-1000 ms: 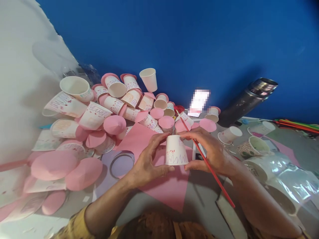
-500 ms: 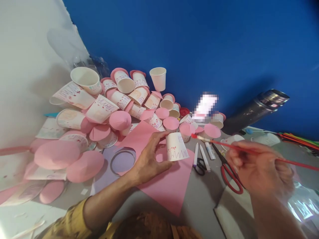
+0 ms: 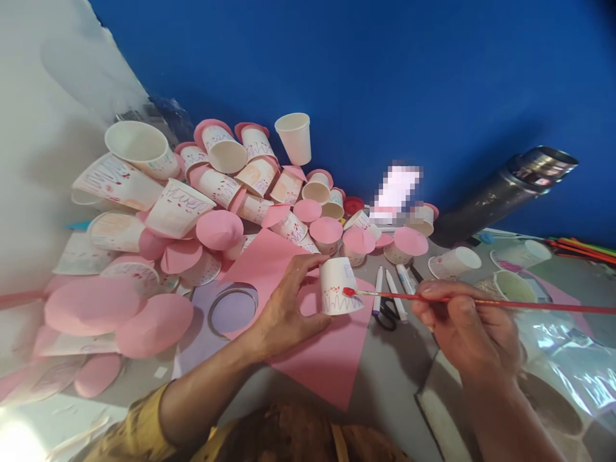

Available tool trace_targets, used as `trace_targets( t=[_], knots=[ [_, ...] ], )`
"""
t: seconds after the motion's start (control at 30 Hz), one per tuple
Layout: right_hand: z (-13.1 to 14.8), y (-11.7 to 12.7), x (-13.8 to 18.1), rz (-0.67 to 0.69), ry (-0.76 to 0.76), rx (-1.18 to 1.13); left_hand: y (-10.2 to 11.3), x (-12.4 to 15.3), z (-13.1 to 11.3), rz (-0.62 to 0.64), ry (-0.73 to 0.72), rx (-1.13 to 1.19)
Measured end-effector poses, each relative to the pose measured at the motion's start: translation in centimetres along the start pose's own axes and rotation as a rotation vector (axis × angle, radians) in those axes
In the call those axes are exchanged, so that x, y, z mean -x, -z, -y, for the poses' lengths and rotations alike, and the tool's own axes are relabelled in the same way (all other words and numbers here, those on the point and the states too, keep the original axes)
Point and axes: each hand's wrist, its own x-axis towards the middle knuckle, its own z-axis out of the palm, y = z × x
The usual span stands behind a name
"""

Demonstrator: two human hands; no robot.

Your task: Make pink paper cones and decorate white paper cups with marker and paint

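Note:
My left hand (image 3: 293, 305) grips a white paper cup (image 3: 337, 276) from its left side, thumb below and fingers above. The cup stands mouth down, with purple zigzag lines near its rim and small red dabs above them. In my right hand (image 3: 474, 327) is a thin red paintbrush (image 3: 433, 298), held level between thumb and fingers. Its red-coated bristles are at the cup's right front, by the dabs. Under the left hand and cup lies pink paper (image 3: 327, 372), partly over a lilac sheet with a round ring (image 3: 212, 314) on it.
A heap of decorated cups with pink paper tops (image 3: 219, 229) fills the left and back. Markers (image 3: 394, 295) and dark-handled scissors (image 3: 385, 316) lie right of the cup. A black flask (image 3: 500, 192) leans by the blue wall; clear plastic (image 3: 568, 359) lies at right.
My right hand has brought the brush leftward and down, so its red tip is now at the cup. The left hand still holds the cup. The view has shifted slightly.

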Motion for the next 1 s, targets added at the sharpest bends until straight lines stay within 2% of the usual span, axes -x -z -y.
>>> trace_targets(
  t=[0.13,0.33,0.5,0.67,0.83,1.0],
  knots=[
    [-0.03,0.11,-0.02,-0.001,0.019,0.006,0.06,0.06,0.07,0.003,-0.005,-0.007],
    [0.27,0.39,-0.14,-0.094,0.04,-0.006,0.01,0.05,0.09,0.005,-0.017,-0.005],
    [0.19,0.51,-0.02,-0.017,0.008,0.028,-0.13,-0.02,-0.38,0.018,-0.009,0.02],
    [0.34,0.7,-0.1,-0.085,0.025,0.021,-0.23,-0.08,-0.38,0.008,0.024,0.107],
    [0.07,0.8,-0.05,-0.058,0.001,0.011,-0.19,-0.06,-0.3,0.011,0.029,0.103],
    [0.15,0.76,-0.21,-0.096,0.006,0.007,-0.14,-0.06,-0.43,0.028,0.05,0.11]
  ],
)
